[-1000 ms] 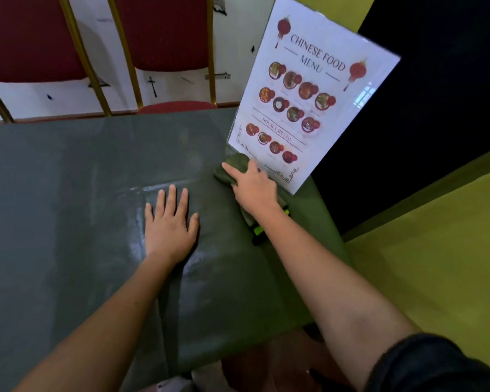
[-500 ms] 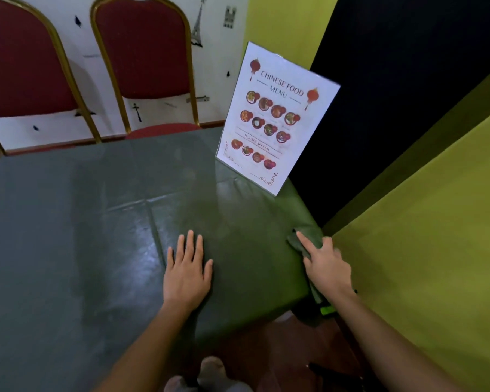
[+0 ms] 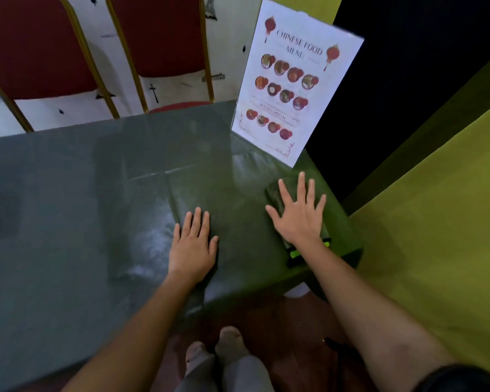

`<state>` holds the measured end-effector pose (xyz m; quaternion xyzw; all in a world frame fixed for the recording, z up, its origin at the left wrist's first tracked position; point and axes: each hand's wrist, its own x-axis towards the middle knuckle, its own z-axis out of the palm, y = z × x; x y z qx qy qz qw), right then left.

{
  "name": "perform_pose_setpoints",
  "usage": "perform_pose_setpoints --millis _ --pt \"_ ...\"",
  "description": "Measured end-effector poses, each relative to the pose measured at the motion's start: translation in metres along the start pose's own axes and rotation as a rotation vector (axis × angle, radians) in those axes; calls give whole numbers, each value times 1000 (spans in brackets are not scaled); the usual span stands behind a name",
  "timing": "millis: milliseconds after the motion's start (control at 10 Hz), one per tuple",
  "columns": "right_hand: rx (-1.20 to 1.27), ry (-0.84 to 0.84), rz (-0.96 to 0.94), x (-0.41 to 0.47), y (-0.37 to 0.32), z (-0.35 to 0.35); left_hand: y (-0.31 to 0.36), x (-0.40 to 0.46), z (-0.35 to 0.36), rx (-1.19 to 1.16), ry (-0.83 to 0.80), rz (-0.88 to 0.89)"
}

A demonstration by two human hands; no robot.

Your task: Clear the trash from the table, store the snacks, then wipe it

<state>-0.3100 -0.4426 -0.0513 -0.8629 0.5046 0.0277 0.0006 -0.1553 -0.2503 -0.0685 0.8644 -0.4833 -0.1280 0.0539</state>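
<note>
Tabletop [image 3: 96,207] shows no trash or snacks; wiping underway. Right hand [image 3: 300,216] presses cloth [image 3: 275,193] flat-fingered; left hand [image 3: 193,244] rests flat, fingers straight.

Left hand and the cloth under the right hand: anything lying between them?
Nothing: the head view shows only bare, streaky table between the left hand and the cloth under the right hand.

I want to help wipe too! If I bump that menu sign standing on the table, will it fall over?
Probably, yes. The menu sign looks like a thin, tall sheet leaning back, so it is likely light and tips easily. It stands near the table corner, so it could slide off. The right hand wiping with the cloth works close by.
</note>
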Motion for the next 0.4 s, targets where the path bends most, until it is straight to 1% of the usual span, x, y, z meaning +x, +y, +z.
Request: perform_pose_setpoints --millis 100,200,300,400 --pt "-5 56 -118 -4 0 3 -3 -4 3 -9 -21 -12" --pt "-15 -12 -198 -10 9 11 -1 -5 4 8 -51 -11" --pt "4 -216 -217 2 16 1 1 3 -9 -22 -115 -33" --pt "-44 -343 -208 -3 5 -5 1 -2 -20 -19 -198 -44"
